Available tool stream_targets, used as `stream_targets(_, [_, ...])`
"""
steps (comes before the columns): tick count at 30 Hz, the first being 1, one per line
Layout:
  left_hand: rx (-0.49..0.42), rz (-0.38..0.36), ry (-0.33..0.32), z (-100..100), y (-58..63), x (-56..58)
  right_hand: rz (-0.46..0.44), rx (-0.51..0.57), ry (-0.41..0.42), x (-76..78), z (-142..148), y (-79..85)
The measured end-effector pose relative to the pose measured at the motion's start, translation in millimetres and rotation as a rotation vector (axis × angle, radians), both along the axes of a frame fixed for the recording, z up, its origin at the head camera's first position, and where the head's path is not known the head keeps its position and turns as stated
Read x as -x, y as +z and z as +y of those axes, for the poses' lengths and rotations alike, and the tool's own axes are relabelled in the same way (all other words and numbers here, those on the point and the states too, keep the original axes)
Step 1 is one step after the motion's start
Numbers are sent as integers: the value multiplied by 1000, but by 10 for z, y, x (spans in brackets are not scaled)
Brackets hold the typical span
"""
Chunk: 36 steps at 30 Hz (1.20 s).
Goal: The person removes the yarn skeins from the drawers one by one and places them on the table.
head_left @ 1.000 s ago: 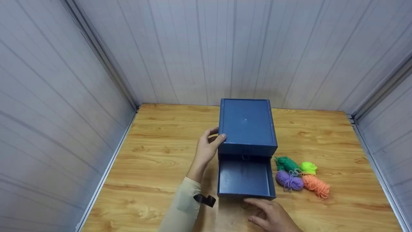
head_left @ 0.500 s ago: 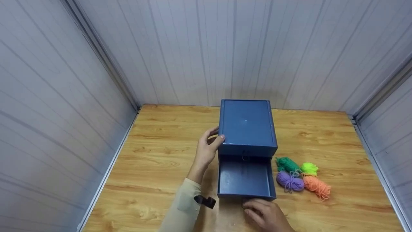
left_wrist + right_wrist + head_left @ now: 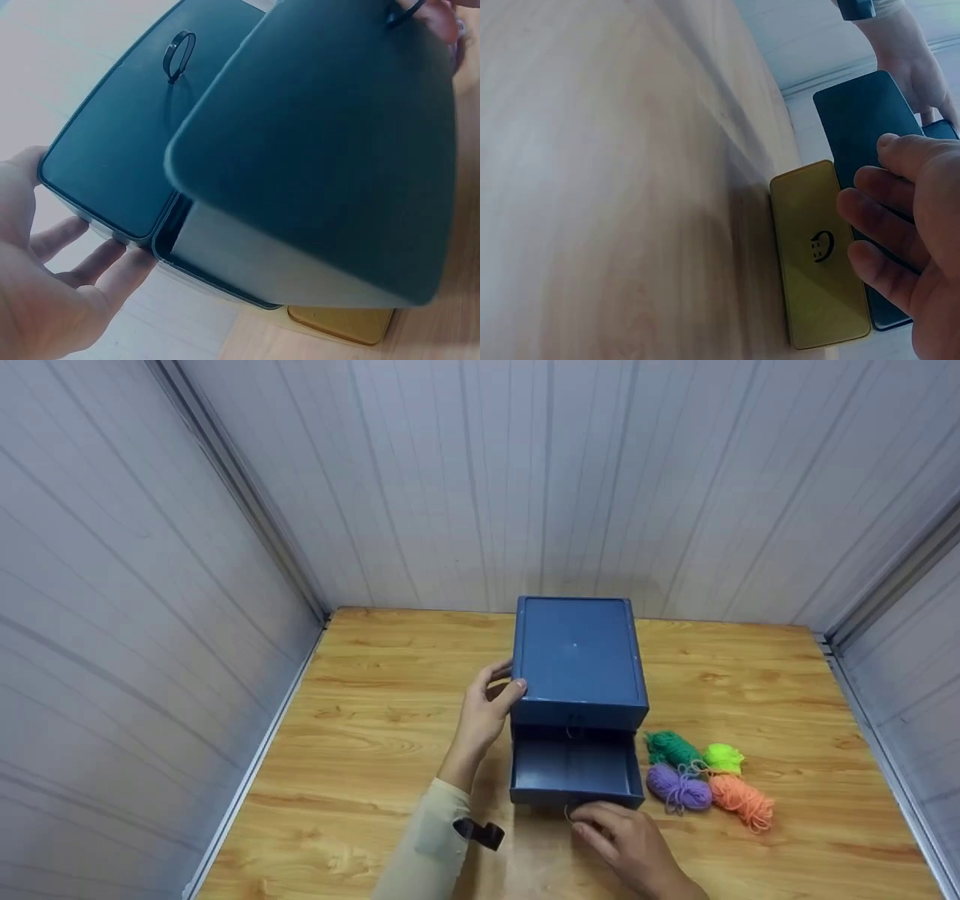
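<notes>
Holding the blue cabinet [image 3: 581,652] by its left side: left hand [image 3: 484,716], thumb on top edge. Right hand [image 3: 630,840] at loop [image 3: 567,813] on part-open drawer's [image 3: 541,796] front; can't tell if it's pinched. Cabinet stands on table [image 3: 375,735], yarn bundles [image 3: 694,795] just right.

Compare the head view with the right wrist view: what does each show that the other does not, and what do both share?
Only head: the green yarn, purple yarn, yellow yarn and orange yarn.

Only right wrist: a yellow drawer front.

Both: the open blue drawer, left hand, right hand and wooden table.
</notes>
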State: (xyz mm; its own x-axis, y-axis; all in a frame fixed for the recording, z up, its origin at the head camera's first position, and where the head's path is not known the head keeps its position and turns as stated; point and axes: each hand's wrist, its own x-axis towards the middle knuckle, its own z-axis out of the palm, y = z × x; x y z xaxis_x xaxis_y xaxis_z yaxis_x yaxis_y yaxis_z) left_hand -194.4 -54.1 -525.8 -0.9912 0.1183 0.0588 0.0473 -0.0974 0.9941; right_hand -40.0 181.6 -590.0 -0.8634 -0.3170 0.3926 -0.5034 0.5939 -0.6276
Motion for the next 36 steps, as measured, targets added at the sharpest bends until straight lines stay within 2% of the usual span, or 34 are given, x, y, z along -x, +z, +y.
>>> stream_targets(7, [16, -3, 8, 1, 19, -6, -17, 0, -44, 131, 1, 57])
stream_targets(15, [18, -9, 10, 4, 23, -4, -47, 16, -37, 252, 12, 100])
stream_targets(22, [47, -12, 18, 5, 15, -2, -4, -3, -50, 354, -2, 85])
stream_targets(28, [26, -9, 9, 2, 14, -6, 13, -27, -50, 442, -1, 87])
stream_targets(36, [28, 9, 8, 3, 15, -7, -47, -38, -51, 566, 18, 98])
